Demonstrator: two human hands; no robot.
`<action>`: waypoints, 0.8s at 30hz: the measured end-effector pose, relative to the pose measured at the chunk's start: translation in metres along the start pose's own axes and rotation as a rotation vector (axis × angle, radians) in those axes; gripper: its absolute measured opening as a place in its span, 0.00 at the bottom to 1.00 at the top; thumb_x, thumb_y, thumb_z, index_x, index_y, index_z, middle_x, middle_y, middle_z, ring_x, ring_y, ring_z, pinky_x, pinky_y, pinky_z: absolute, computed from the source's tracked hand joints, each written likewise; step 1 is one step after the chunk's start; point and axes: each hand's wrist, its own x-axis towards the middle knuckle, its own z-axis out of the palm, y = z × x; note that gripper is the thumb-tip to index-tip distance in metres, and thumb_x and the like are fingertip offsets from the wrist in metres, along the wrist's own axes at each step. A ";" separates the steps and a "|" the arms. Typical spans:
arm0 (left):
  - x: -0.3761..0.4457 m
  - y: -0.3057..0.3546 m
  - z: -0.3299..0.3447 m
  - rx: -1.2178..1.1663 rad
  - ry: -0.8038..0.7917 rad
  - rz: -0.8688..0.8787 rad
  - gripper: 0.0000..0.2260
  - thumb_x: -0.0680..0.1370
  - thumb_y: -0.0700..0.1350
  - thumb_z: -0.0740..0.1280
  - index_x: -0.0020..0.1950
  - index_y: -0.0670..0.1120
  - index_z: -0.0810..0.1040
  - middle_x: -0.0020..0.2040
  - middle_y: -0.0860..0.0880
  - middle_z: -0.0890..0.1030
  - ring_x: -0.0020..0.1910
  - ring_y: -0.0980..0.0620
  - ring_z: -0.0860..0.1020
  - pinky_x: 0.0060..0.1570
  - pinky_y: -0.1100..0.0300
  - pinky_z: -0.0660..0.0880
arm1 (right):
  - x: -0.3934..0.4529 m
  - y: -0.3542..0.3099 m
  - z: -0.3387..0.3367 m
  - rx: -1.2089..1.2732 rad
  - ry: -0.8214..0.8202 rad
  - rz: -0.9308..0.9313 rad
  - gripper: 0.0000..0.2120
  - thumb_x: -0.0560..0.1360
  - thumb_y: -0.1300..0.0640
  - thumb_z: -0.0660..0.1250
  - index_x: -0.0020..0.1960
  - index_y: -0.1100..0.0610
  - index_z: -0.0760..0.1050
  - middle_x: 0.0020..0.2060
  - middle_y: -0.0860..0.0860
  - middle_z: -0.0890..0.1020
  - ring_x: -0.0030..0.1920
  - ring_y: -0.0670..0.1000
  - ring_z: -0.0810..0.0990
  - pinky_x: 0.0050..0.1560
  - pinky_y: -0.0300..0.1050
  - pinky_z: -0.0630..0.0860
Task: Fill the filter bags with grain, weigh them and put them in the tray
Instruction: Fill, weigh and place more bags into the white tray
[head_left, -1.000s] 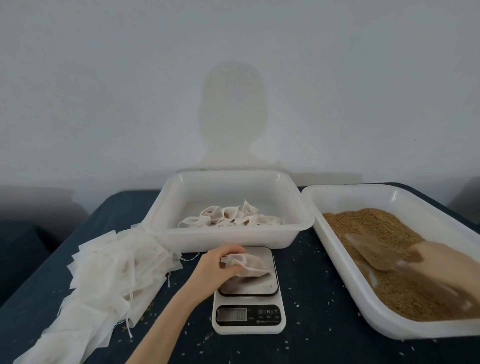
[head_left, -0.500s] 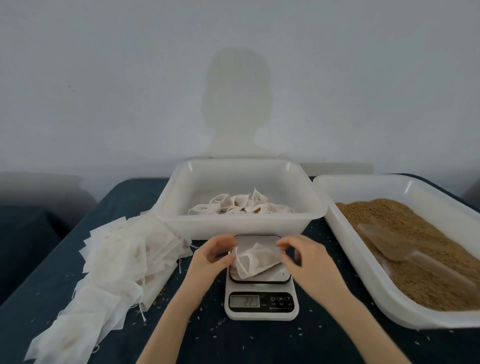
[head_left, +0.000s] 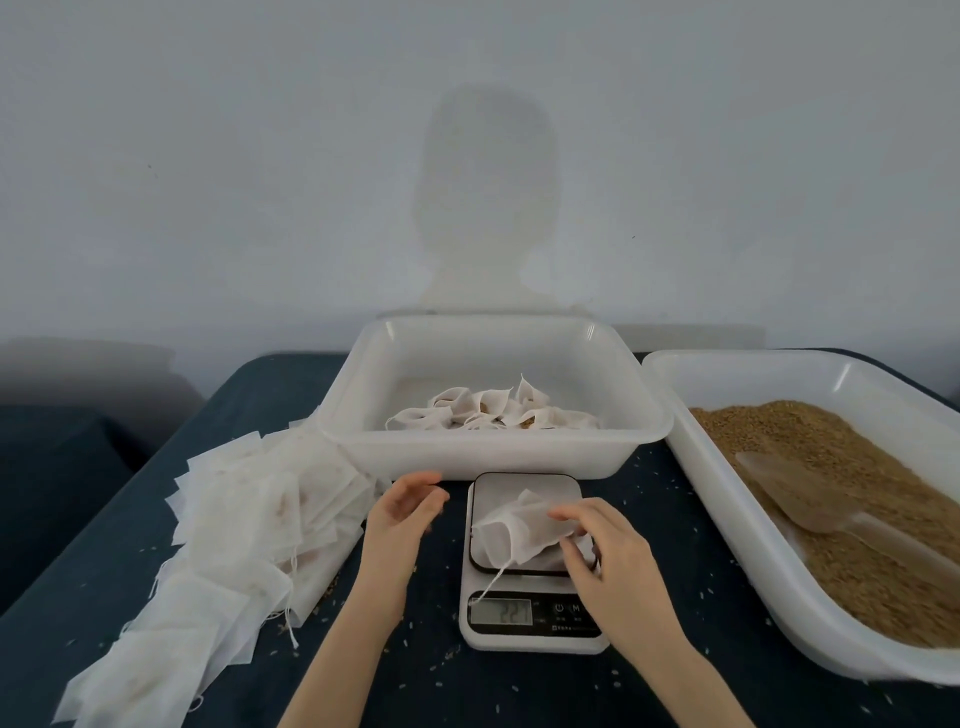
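Note:
A white filter bag (head_left: 511, 532) lies on the small digital scale (head_left: 530, 621), its drawstring hanging over the lit display. My right hand (head_left: 605, 551) pinches the bag's right end. My left hand (head_left: 400, 512) hovers just left of the scale, fingers relaxed and holding nothing. Behind the scale stands a white tray (head_left: 493, 457) with several filled bags (head_left: 493, 413) inside. At the right, a second white tray (head_left: 737, 514) holds brown grain (head_left: 810, 441) with a translucent scoop (head_left: 789, 491) lying in it.
A heap of empty filter bags (head_left: 223, 540) spreads across the dark blue table (head_left: 426, 691) at the left. Loose grains are scattered on the table around the scale. A pale wall rises right behind the trays.
My right hand left the scoop in the grain, came over to the scale and took hold of the bag. My left hand let go of the bag and drew back to the left.

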 end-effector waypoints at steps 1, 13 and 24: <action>0.001 0.000 0.000 -0.009 0.016 -0.009 0.07 0.77 0.41 0.68 0.50 0.53 0.81 0.42 0.57 0.83 0.46 0.57 0.79 0.48 0.61 0.71 | 0.000 0.000 0.000 -0.002 0.007 -0.001 0.15 0.74 0.63 0.69 0.55 0.46 0.76 0.49 0.31 0.71 0.50 0.36 0.75 0.48 0.26 0.70; 0.001 -0.001 0.000 0.003 0.007 -0.046 0.08 0.77 0.38 0.66 0.49 0.50 0.81 0.38 0.58 0.83 0.38 0.61 0.79 0.45 0.62 0.72 | 0.007 -0.010 0.000 -0.074 -0.029 -0.176 0.23 0.68 0.64 0.73 0.61 0.49 0.78 0.60 0.40 0.75 0.61 0.42 0.72 0.62 0.38 0.68; -0.001 -0.003 0.003 0.034 -0.047 -0.059 0.07 0.77 0.38 0.66 0.50 0.49 0.80 0.38 0.58 0.82 0.37 0.62 0.78 0.42 0.64 0.72 | 0.034 -0.025 0.004 -0.231 -0.174 -0.276 0.04 0.75 0.52 0.69 0.49 0.45 0.80 0.49 0.38 0.81 0.52 0.40 0.74 0.57 0.39 0.67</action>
